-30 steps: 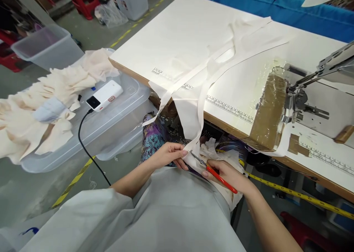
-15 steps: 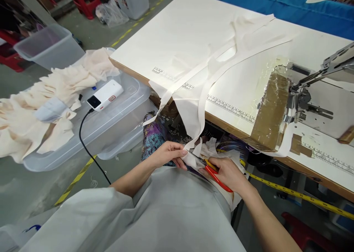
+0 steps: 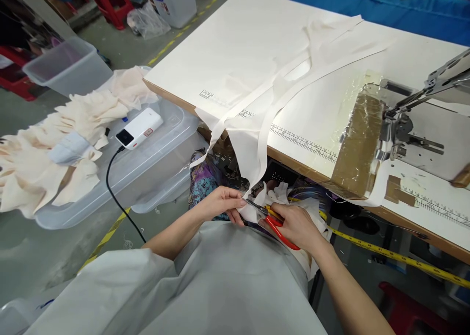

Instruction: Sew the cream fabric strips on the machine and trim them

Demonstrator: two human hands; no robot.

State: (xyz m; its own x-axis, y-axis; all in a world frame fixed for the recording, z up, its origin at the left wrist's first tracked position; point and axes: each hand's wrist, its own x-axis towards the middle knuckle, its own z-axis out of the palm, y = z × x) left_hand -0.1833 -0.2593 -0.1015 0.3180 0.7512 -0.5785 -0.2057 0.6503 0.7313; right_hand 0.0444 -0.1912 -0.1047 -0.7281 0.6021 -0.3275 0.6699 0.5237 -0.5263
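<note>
Over my lap, my left hand [image 3: 228, 205] pinches the lower end of a white fabric piece [image 3: 249, 151] that hangs off the table edge. My right hand [image 3: 299, 227] is closed around a pair of scissors [image 3: 279, 233] with red and yellow handles. Their dark blades point left and lie at the fabric just beside my left fingertips. The upper part of the fabric spreads in long strips across the white table. Crumpled white scraps [image 3: 281, 193] lie on my lap behind the scissors, partly hidden by my right hand.
A sewing machine [image 3: 404, 129] stands on the right of the white table [image 3: 227, 46]. A yellow tape measure [image 3: 396, 257] hangs below its edge. At left, a lidded plastic bin [image 3: 147, 163] bears gathered cream fabric [image 3: 73, 124] and a white power bank [image 3: 139, 128] with a black cable.
The scissors and my right hand have moved slightly left, bringing the blades closer to my left fingertips. My left hand keeps its pinch on the fabric, almost in place.
</note>
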